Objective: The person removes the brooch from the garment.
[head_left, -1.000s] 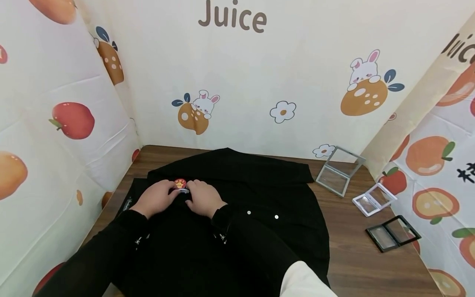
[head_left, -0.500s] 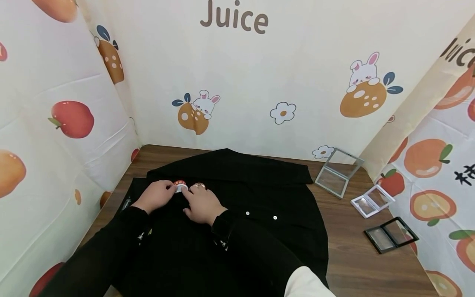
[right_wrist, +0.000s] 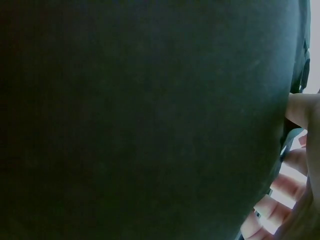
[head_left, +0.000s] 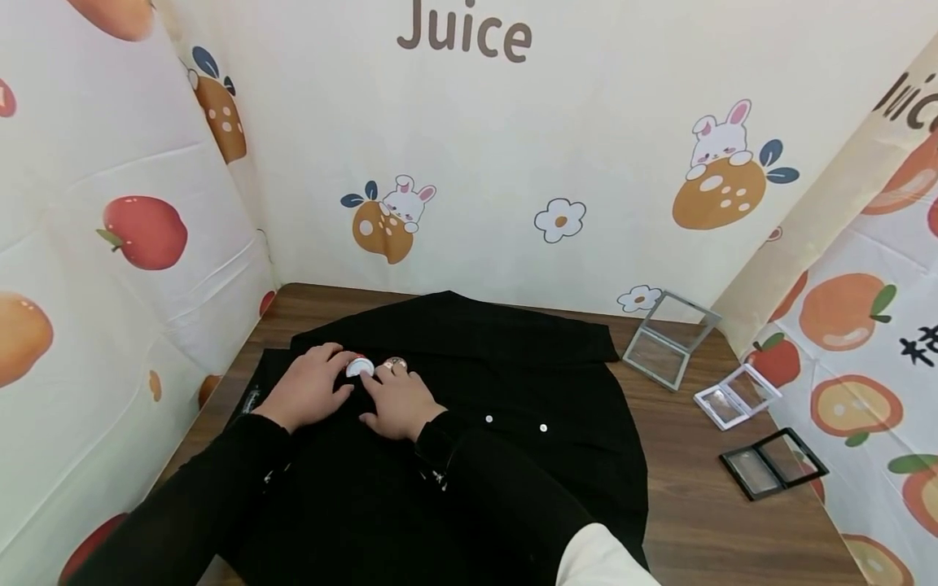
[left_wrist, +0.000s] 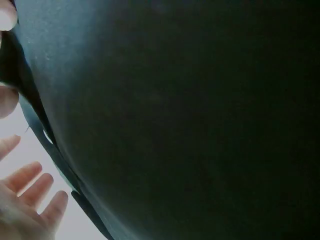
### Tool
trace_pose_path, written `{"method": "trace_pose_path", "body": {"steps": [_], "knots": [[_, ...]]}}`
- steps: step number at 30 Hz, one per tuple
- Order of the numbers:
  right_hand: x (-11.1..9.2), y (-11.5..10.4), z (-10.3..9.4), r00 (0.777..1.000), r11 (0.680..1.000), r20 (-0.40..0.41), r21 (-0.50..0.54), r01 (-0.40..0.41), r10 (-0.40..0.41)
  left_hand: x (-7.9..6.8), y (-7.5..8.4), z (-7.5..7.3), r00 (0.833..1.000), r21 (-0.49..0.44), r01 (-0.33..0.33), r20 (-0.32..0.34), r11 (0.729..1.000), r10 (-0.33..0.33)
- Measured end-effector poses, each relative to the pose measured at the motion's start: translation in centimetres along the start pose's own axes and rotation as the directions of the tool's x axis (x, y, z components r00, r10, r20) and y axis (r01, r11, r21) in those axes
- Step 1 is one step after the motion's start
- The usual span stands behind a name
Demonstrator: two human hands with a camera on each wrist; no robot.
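Now, at the left, the hold on the badge [head_left: 359,369] has been loosened by the left hand [head_left: 306,391]: its thumb has been drawn down, clear of the rim, while its forefinger is kept close to the far left edge, where contact cannot be confirmed. Nothing seems to be gripped by this hand, its fingers being loosely spread. Just right of its fingertips, between both hands, the badge has been tipped: the red face, shown a second ago, is reduced to a sliver along the far edge, and the white side is turned into view. Against the near edge the forefinger of the right hand [head_left: 403,404] is laid, with the thumb held apart, so no closed pinch is seen. At that hand's far fingertips a second badge [head_left: 396,360] has been uncovered, partly masked by them. For the work in hand, this probably means that support is left mostly to the right forefinger. Under both hands the black garment [head_left: 506,382] is spread, with two white buttons [head_left: 488,419] shown right of the grip. Farther right, well apart from the hands, a grey mirror [head_left: 658,358], a white mirror [head_left: 721,405] and a black mirror [head_left: 755,472] are stood open on the table [head_left: 696,521].
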State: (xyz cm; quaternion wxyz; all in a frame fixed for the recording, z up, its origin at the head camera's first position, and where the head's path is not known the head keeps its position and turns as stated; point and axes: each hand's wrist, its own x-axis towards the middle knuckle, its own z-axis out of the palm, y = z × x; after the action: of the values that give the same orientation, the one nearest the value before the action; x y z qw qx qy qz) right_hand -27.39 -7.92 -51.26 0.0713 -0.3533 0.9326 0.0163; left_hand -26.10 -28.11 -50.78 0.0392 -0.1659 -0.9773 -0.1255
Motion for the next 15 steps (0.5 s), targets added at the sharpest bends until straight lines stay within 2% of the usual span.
{"method": "trace_pose_path", "body": {"steps": [4,10,15], "knots": [[0.2,0.0,0.2,1.0,1.0,0.004,-0.014,0.002,-0.002,-0.7,-0.3,-0.1,0.997,-0.046,0.007,0.073,0.999,-0.003],[0.3,0.0,0.6,1.0,1.0,-0.001,-0.024,0.019,-0.019,-1.7,-0.7,-0.1,0.978,-0.078,0.022,0.211,0.997,-0.005],[0.2,-0.1,0.7,1.0,0.999,-0.007,-0.032,0.015,-0.015,-1.7,-0.8,0.1,0.971,-0.056,0.026,0.238,0.998,-0.012]]}}
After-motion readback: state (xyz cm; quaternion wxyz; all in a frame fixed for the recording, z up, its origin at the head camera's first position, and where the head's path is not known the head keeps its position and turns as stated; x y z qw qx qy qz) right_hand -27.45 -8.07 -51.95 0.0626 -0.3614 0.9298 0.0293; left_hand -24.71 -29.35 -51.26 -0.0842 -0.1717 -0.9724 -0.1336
